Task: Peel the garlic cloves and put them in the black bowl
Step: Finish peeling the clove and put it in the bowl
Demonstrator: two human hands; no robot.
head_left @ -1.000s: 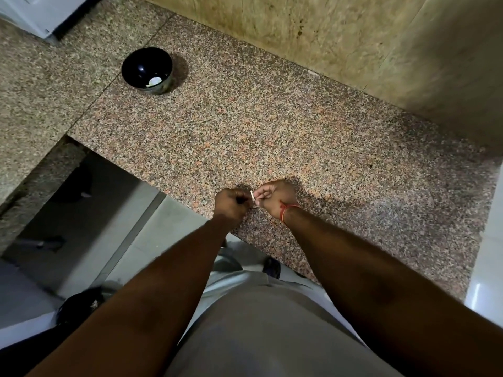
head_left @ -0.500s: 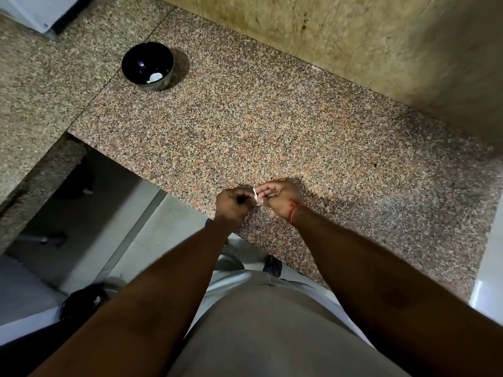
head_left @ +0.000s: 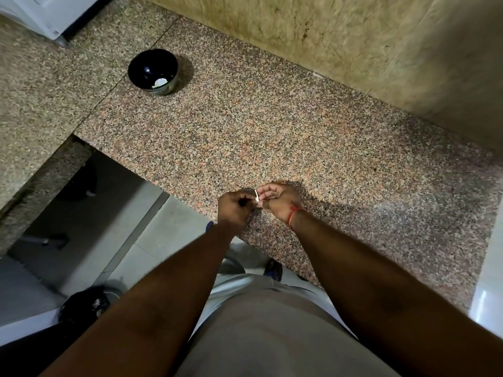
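Observation:
A small pale garlic clove [head_left: 256, 197] is pinched between the fingertips of both hands, just above the front edge of the speckled granite counter [head_left: 272, 126]. My left hand [head_left: 236, 206] grips it from the left with the fingers curled in. My right hand [head_left: 277, 198], with a red thread on the wrist, holds it from the right. The black bowl [head_left: 153, 71] stands far off at the back left of the counter, with one white peeled clove [head_left: 160, 82] lying inside it.
A tan stone wall [head_left: 326, 42] rises behind the counter. A white appliance corner [head_left: 40, 14] sits at the top left. Below the counter's left cut-out lies grey tiled floor [head_left: 130, 240] with a dark round object [head_left: 81, 308].
Both hands stay together on the clove, with only small finger shifts. The view has tilted slightly, so the bowl sits a little lower in the picture.

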